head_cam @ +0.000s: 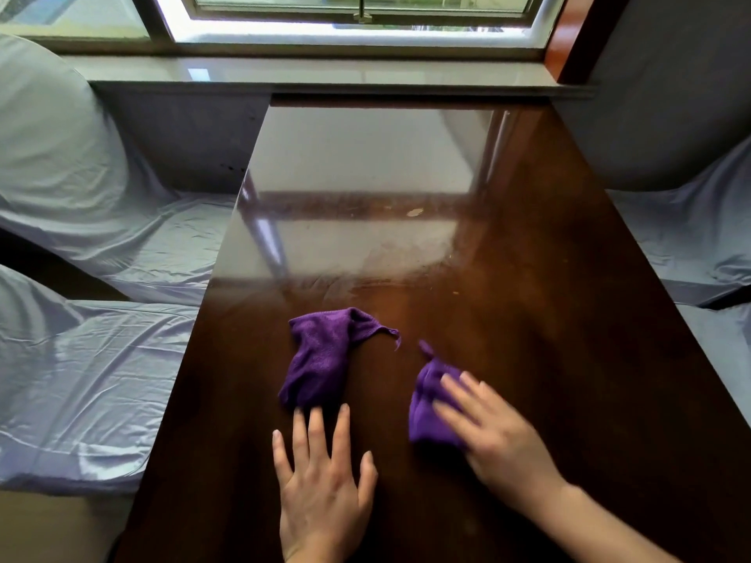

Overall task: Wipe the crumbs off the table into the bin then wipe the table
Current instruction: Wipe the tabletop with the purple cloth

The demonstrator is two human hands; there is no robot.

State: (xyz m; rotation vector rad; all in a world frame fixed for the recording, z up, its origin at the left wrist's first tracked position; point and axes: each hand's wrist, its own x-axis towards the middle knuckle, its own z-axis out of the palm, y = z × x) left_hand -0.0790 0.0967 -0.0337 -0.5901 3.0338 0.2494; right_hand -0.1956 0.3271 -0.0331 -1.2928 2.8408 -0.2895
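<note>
The right hand lies flat, fingers spread, pressing down on a purple cloth at the lower right of the middle of the frame; it is not gripping the cloth, and it looks blurry. The left hand is open and flat too, holding nothing, with its fingertips just touching the near end of a second purple cloth, which lies bunched up near the middle. Both cloths sit on the dark shiny table. One pale crumb shows higher up, in the window's reflection, with some tiny specks near it. No bin is in view, so I cannot tell where the crumbs should go. To do this step well, I think the hand should keep the cloth flat and push the crumbs slowly in one direction, so they do not scatter. The table has lots of open room up to the windowsill. Its left and right edges drop to cloth-covered seats, so crumbs could fall there.
</note>
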